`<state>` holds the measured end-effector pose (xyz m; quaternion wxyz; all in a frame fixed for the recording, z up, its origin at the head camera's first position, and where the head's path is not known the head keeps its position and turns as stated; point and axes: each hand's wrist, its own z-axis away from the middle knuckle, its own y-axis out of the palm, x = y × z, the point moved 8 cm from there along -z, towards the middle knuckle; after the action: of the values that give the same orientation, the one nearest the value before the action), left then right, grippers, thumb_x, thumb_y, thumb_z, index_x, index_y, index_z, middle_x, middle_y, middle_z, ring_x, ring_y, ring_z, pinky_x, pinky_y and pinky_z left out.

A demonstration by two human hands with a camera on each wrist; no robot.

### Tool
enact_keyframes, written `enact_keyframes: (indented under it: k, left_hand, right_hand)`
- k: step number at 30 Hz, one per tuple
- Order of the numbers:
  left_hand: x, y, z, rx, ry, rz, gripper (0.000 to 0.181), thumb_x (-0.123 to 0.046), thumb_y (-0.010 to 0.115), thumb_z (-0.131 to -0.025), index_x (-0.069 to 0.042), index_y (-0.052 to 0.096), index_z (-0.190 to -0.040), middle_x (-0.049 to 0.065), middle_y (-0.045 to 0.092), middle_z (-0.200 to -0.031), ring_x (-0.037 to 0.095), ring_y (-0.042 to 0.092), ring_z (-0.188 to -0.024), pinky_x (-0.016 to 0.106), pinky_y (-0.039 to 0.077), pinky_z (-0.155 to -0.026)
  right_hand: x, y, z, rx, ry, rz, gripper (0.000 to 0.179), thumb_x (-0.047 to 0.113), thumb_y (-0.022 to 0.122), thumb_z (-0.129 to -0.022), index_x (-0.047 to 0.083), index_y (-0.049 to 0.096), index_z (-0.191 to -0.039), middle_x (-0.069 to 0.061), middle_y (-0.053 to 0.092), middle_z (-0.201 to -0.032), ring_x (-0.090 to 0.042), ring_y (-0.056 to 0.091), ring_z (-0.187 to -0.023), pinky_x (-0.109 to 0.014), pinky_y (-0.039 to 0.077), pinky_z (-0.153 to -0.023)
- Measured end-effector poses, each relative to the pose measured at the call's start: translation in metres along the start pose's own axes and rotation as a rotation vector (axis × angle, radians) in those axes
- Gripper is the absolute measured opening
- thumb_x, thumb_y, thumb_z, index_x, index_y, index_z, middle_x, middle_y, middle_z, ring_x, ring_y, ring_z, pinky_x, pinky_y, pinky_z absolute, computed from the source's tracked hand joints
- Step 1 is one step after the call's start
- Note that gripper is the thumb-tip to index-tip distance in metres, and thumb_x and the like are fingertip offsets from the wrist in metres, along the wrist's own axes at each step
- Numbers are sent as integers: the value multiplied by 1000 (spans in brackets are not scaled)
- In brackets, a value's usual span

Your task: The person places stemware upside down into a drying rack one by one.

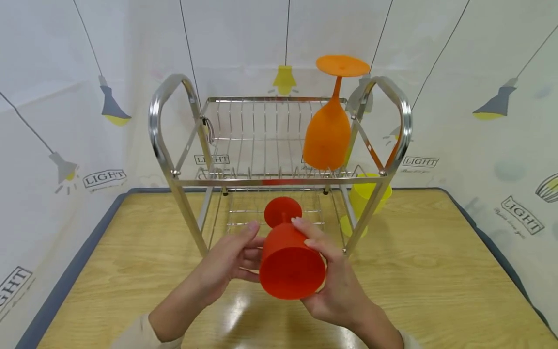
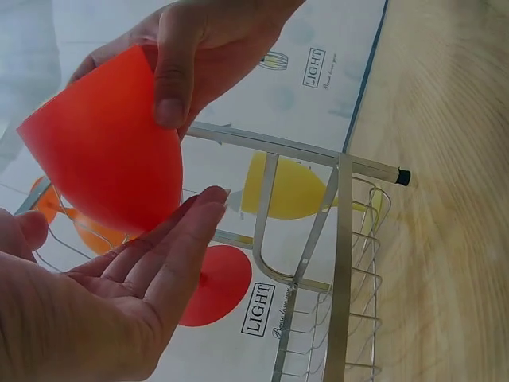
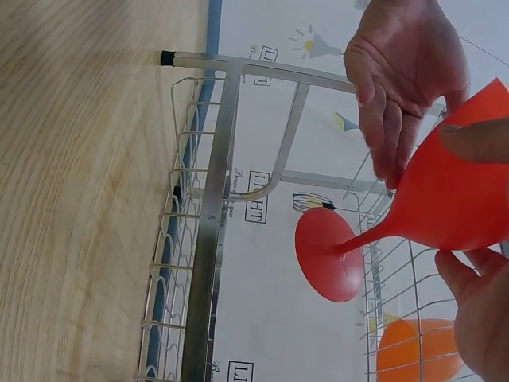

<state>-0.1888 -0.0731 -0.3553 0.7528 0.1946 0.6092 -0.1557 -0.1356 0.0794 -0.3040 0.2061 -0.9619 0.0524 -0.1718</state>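
Note:
In the head view a red plastic goblet (image 1: 293,271) is tilted with its mouth toward me and its round foot pointing at the rack. My right hand (image 1: 337,281) grips the goblet's bowl from the right, thumb on one side and fingers on the other. My left hand (image 1: 224,261) is beside the bowl on the left, its fingers extended and close to it or touching. The left wrist view shows that left hand (image 2: 119,310) palm up under the bowl (image 2: 111,143). In the right wrist view the stem and foot (image 3: 330,255) are unobstructed.
A two-tier metal dish rack (image 1: 279,182) stands just beyond the goblet. On its upper tier an orange goblet (image 1: 328,135) sits upside down at the right. Behind the rack's right legs a yellow goblet (image 1: 370,194) stands upright on the wooden table (image 1: 436,271).

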Motion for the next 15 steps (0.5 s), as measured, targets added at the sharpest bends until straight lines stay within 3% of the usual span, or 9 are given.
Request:
enact_keyframes:
  k: [4,6,11,15]
  left_hand:
    - [-1,2,0,18,8,-3,65,-50,38,-102,8,58,-125,9,75,-92,22,73,-83,43,61,-76]
    - [-1,4,0,25,18,-10,62,-47,41,-102,8,59,-123,10,75,-92,22,73,-83,42,61,-75]
    - [0,4,0,9,56,-25,54,-39,46,-102,8,60,-122,11,73,-100,22,71,-87,36,61,-76]
    - [0,3,0,6,79,12,50,-34,48,-102,7,55,-129,11,70,-107,23,70,-92,38,61,-77]
  right_hand:
    - [-1,2,1,23,-6,7,61,19,70,-86,-8,34,-125,-26,43,-143,-35,40,-136,-31,38,-112]
    - [-2,4,3,40,-2,11,64,12,74,-81,-7,33,-126,-27,42,-144,-36,39,-137,-31,37,-113]
    - [-6,13,8,186,38,43,91,-3,78,-60,-4,27,-136,-30,27,-151,-38,28,-142,-29,32,-116]
    - [-7,17,12,306,67,73,98,-2,71,-58,-6,22,-143,-30,14,-156,-37,18,-146,-29,23,-119]
